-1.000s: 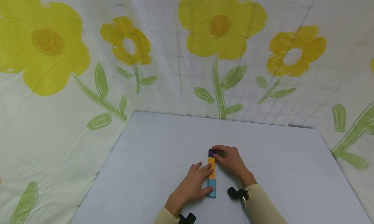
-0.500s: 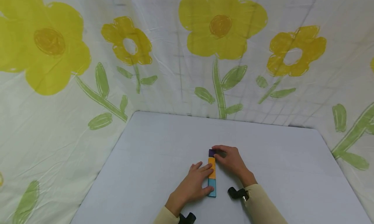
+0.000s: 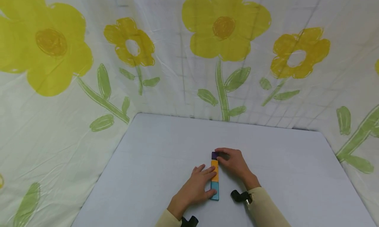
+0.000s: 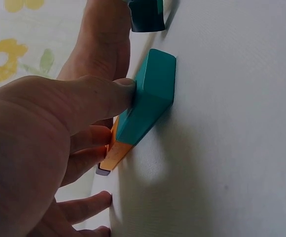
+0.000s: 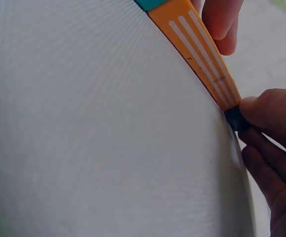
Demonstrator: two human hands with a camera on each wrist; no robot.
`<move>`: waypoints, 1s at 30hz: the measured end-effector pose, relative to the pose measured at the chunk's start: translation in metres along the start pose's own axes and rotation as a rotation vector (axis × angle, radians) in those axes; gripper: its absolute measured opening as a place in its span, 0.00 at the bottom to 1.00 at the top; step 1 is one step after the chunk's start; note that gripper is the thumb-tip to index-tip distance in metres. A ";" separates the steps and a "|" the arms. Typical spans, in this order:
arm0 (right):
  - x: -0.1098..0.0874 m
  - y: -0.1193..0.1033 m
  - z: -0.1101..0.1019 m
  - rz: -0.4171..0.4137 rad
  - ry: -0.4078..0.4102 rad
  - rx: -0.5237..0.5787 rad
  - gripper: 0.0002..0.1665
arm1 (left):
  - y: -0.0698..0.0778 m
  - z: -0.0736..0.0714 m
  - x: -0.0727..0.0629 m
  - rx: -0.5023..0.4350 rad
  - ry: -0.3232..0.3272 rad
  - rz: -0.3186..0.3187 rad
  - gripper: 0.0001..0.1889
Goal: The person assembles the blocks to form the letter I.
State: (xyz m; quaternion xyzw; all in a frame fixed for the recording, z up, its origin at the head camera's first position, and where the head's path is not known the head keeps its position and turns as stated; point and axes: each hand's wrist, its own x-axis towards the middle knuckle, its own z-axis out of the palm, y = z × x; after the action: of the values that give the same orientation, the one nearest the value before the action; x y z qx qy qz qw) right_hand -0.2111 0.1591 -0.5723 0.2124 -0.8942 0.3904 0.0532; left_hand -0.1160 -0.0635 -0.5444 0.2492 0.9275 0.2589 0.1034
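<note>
Three blocks lie end to end in a row on the white table: a teal block (image 3: 214,191) nearest, an orange block (image 3: 214,176) in the middle, a small dark purple block (image 3: 214,155) farthest. My left hand (image 3: 193,187) rests on the row, its thumb on the teal block (image 4: 148,94) and two fairly straight fingers on the orange one. Its other fingers are spread and touch the table. My right hand (image 3: 235,163) pinches the dark block (image 5: 234,118) between thumb and fingers. White stripes run along the side of the orange block (image 5: 197,49) in the right wrist view.
The white table (image 3: 165,138) has its far edge against a hanging white cloth (image 3: 165,88) printed with yellow flowers. A black wrist camera (image 3: 189,221) sits on the left wrist, another black wrist camera (image 3: 240,196) on the right.
</note>
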 end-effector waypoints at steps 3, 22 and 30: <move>0.000 -0.001 0.000 0.001 0.000 -0.005 0.20 | 0.000 0.000 0.000 0.001 -0.002 0.001 0.32; -0.001 0.000 -0.001 0.013 0.002 0.004 0.20 | -0.001 0.002 0.000 0.009 0.004 0.009 0.32; -0.001 0.001 0.000 0.009 0.014 0.020 0.20 | 0.001 0.001 0.000 -0.011 0.013 0.000 0.31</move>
State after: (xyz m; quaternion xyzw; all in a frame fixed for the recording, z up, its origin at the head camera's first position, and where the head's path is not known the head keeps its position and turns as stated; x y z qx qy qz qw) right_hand -0.2111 0.1602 -0.5734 0.2061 -0.8909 0.4010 0.0554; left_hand -0.1155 -0.0625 -0.5451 0.2468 0.9267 0.2658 0.0988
